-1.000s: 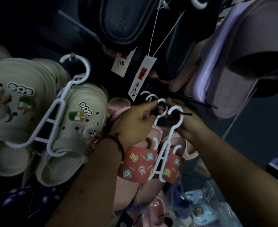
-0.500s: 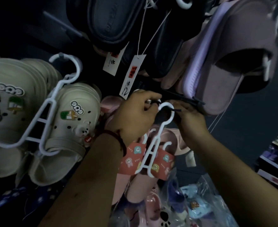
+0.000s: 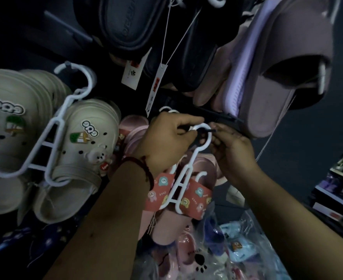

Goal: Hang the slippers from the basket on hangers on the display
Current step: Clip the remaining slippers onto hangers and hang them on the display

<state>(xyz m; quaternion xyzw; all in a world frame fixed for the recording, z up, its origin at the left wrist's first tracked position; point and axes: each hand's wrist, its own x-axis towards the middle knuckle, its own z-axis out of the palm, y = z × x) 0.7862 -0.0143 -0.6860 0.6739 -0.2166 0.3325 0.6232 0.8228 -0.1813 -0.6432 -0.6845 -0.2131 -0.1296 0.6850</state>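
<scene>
The left hand (image 3: 166, 144), a red thread bracelet (image 3: 147, 168) at its wrist, had its grip pinched on the hook of a white plastic hanger (image 3: 183, 178). The right hand (image 3: 232, 152) had its grip curled round the hook's outer curve. The hook sat over the tip of a thin black display peg (image 3: 211, 130). From the hanger hung a pair of pink slippers with coral cartoon-print straps (image 3: 198, 196), soles against the display. To the left hung cream clogs with charms (image 3: 85, 142); above right, a lilac slide (image 3: 277, 77). Bagged slippers (image 3: 237, 245) lay below.
</scene>
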